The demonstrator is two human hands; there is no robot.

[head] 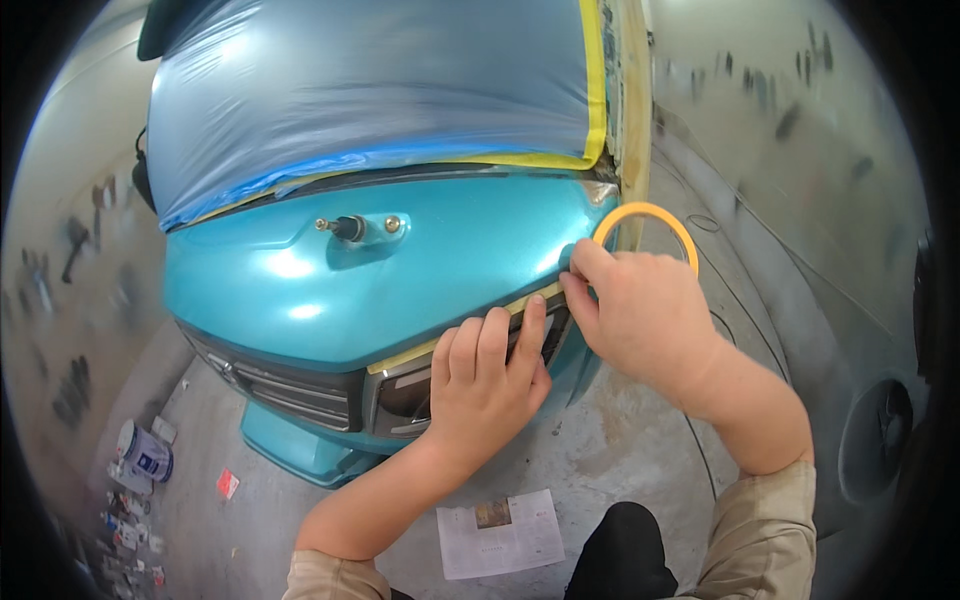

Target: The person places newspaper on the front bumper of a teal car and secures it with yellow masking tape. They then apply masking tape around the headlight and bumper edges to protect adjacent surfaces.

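Observation:
A strip of yellow masking tape (405,355) runs along the upper edge of a headlight (401,397) on a teal vehicle front (262,277). With the index finger extended, my left hand (487,375) rests over the headlight, its fingertips on the tape strip. My right hand (645,315) pinches the tape at the strip's right end, by the vehicle's corner. An orange-yellow tape roll (643,208) stands up behind the right hand, partly hidden by it. Plastic film (375,90) edged with yellow tape covers the windscreen.
A wiper spindle (346,227) sticks up from the teal panel. Right of the vehicle rises a wooden post (636,112), with cables (739,307) on the floor beyond. A newspaper sheet (499,544) lies below my hands. Paint cans (146,454) and small containers stand at lower left.

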